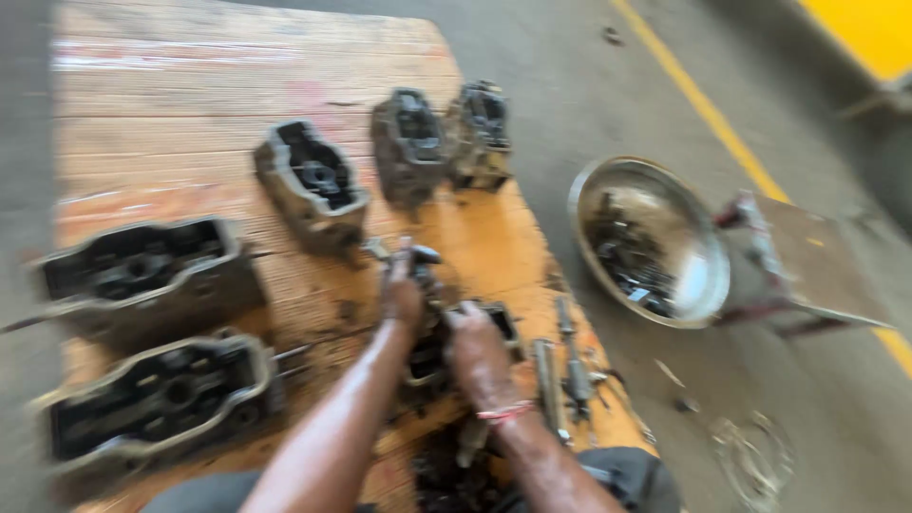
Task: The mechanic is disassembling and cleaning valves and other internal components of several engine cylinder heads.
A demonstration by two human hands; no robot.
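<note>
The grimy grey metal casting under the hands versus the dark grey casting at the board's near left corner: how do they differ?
The grimy grey metal casting under the hands is mostly hidden by the left hand and right hand; the dark grey casting at the near left corner lies untouched in full view. The handled one looks smaller and sits beside loose tools. Both rest open side up on the orange wooden board.

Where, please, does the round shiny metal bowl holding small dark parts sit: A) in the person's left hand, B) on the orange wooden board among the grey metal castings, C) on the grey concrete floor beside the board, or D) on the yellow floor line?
C: the round shiny metal bowl rests on the grey concrete floor, off the edge of the orange wooden board and short of the yellow floor line.
</note>
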